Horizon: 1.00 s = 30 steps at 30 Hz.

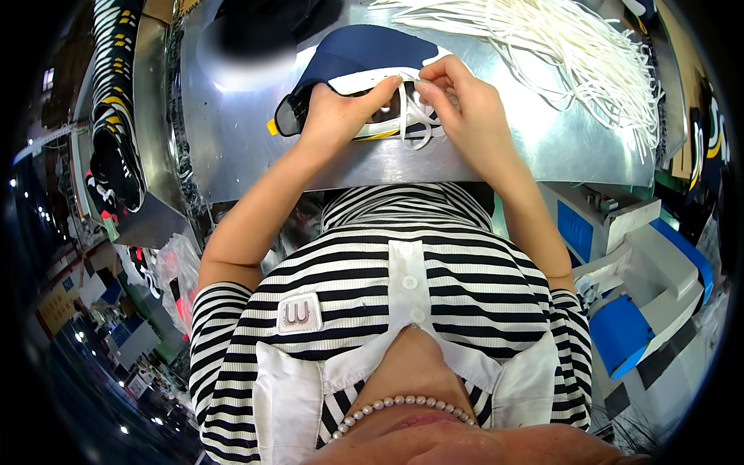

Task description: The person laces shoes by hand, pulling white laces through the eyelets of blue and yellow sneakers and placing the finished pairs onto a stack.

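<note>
Navy-blue fabric shoe upper with white trim (364, 54) is lying flat near the front edge of the shiny metal counter (248, 132), directly ahead of the person, and one white lace (415, 124) is being worked through its eyelet area. The left hand (337, 116) is pressed down on the upper, fingers curled and bearing on the trim, while the right hand (465, 101) has its fingers pinched closed on the lace close to the eyelets. The step would probably be done best if the upper were kept pinned flat and the lace held close to its tip, so that the tip is guided cleanly and the slack is drawn even without twisting. One upper is seen in hand, one lace is gripped, and two hands are at work; a loose heap of white laces (573, 46), too many and too tangled to be counted, is spread at the far right of the counter. A stack of dark printed pieces (116, 116) is seen at the left.
</note>
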{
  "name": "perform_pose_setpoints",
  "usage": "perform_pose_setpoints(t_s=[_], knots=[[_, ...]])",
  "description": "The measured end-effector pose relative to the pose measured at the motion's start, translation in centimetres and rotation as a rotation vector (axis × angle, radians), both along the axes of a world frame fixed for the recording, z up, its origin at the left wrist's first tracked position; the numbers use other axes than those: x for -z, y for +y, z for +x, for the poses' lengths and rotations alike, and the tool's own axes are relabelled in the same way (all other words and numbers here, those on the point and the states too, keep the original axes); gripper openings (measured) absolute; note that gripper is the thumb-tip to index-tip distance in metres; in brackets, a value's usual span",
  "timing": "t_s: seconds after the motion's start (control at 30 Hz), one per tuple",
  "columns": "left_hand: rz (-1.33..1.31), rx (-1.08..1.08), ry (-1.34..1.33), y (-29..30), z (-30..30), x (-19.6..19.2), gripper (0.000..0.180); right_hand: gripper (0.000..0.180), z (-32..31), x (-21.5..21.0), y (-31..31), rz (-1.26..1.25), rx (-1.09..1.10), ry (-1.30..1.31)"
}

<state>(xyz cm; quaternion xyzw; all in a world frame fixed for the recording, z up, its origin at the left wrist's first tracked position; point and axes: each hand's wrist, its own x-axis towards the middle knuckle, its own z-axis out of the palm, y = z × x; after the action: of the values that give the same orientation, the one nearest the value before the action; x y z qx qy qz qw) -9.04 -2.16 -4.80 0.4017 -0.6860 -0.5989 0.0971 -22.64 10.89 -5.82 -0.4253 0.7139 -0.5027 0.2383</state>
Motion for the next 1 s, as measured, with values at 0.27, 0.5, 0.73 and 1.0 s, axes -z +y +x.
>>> perform_pose_setpoints(t_s=[0.27,0.5,0.73,1.0], knots=[[0.026,0.03,0.041,0.3,0.1,-0.3,0.019,0.015,-1.4,-0.8,-0.1,0.146,-0.119,0.195],[-0.032,0.135,0.175,0.8,0.6,0.4,0.013,0.012,-0.2,-0.3,-3.1,0.363,-0.206,0.418],[0.306,0.16,0.009,-3.0,0.9,0.1,0.016,0.02,-3.6,-3.4,-2.4,0.208,-0.054,0.166],[0.096,0.136,-0.063,-2.6,-1.5,-0.2,0.036,0.019,-0.5,2.9,-4.5,-0.018,0.077,0.085]])
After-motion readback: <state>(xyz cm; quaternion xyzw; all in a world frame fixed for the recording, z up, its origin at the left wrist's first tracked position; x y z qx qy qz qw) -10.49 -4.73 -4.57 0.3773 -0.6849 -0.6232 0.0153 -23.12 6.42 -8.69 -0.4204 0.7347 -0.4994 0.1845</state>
